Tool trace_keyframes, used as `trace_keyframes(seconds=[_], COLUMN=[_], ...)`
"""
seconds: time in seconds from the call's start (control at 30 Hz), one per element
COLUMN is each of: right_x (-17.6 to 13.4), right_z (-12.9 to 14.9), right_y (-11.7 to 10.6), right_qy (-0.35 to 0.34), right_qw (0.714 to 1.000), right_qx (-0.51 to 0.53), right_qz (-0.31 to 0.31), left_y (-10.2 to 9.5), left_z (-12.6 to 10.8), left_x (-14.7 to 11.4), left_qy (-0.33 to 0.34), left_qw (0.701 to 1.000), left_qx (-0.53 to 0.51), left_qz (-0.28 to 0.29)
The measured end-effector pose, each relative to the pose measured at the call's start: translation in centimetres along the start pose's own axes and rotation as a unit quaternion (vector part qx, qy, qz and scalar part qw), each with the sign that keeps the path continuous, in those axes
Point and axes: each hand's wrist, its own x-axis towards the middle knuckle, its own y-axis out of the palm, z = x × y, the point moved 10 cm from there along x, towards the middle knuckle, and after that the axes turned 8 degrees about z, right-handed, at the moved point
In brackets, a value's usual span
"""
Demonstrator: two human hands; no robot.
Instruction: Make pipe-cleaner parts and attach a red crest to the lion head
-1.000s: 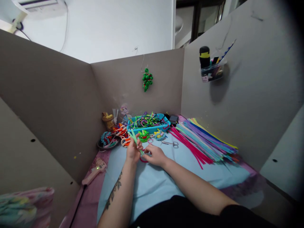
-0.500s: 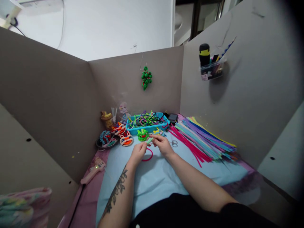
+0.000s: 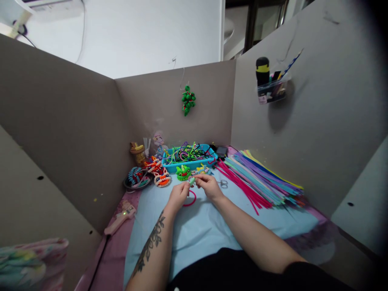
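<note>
Over the light-blue cloth (image 3: 194,230), my left hand (image 3: 179,195) pinches a small mint-green pipe-cleaner piece (image 3: 192,181) between thumb and fingers. My right hand (image 3: 209,186) is closed at the other end of that piece, its thumb and forefinger pressed together. A crimson pipe cleaner (image 3: 194,200) curves in a loop beside and below my left fingers; where its ends go is hidden by the hand. Just beyond the hands sits a green dragon-like pipe-cleaner head (image 3: 183,173). Scissors (image 3: 223,184) lie to the right of my right hand.
Behind stands a blue tray (image 3: 178,165) of tangled pipe cleaners. Straight pipe cleaners (image 3: 260,178) spread at the right. Orange-and-white pipe-cleaner head (image 3: 162,178), dark bowl (image 3: 141,185) and pink glue gun (image 3: 120,220) are at left. Grey panels (image 3: 172,113) enclose the table.
The mint-green piece has turned more upright between my fingers, and my right fingertips have shifted slightly on it. The whole view has moved a little.
</note>
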Motion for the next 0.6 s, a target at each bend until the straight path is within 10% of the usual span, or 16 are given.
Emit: trace_keyframes(seconds=[0.6], right_x=[0.25], right_z=[0.04], right_y=[-0.22], right_qy=[-0.019], right_qw=[0.999], right_qx=[0.023], right_qz=[-0.018], left_y=[0.73], left_z=[-0.39], left_x=[0.06], left_qy=[-0.017], left_qw=[0.998], left_qx=[0.051], left_qz=[0.033])
